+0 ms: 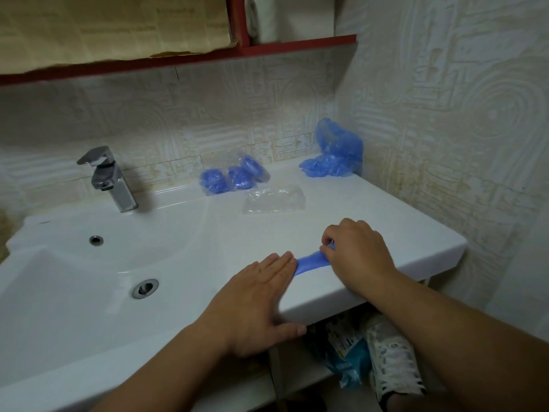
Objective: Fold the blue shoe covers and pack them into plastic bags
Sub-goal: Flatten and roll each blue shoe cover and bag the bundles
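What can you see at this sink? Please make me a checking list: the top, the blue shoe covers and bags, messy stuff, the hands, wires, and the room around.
Surface: white sink counter, glossy.
Job's things: stretched shoe cover near the front edge; loose shoe cover pile in the back corner; three packed bags by the wall; empty plastic bags flat in front of them.
Clutter: blue packet under the counter, beside a white sneaker.
Grippers: left hand flat, straight fingers pressing one end of the cover; right hand pinching the other end.
Cables: nothing seen.
Surroundings: faucet, basin drain, patterned wall tiles, red shelf above.
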A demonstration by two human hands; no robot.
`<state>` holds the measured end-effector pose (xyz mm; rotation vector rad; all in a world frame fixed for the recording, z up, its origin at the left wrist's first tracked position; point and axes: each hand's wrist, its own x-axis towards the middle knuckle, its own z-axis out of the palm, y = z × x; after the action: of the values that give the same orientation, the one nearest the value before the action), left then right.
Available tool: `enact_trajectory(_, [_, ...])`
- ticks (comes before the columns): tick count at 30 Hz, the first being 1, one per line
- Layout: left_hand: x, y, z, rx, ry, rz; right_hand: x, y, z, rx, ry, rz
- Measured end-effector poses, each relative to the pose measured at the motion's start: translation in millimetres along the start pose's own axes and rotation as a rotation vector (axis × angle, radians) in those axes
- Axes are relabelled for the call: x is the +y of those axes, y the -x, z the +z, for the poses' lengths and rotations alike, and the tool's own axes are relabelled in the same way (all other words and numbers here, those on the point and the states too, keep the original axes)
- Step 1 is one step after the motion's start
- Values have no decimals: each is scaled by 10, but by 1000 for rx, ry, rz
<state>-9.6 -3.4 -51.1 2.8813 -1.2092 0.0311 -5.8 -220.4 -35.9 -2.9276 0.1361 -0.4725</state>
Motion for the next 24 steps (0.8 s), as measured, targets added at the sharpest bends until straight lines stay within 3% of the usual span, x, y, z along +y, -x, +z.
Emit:
enact_trajectory(3, [1, -11, 15, 8, 11, 2, -135, 121, -120, 11, 76, -231])
enact_trajectory(6, [3, -5, 31, 50, 61, 14, -335, 413, -204, -318, -63, -406])
enact_trajectory(9, [19, 7, 46, 62, 68, -10, -336, 566, -173, -515, -73, -308])
enact_trajectory(13, [35, 41, 50, 67, 50, -93, -188, 536, -201, -523, 72, -163])
enact_trajectory(18, [46, 142, 114, 110, 40, -188, -191, 543, -159, -536, 63, -70])
enact_trajectory(24, [92, 133, -159, 32, 248, -219, -92, 415, -137, -533, 18, -123])
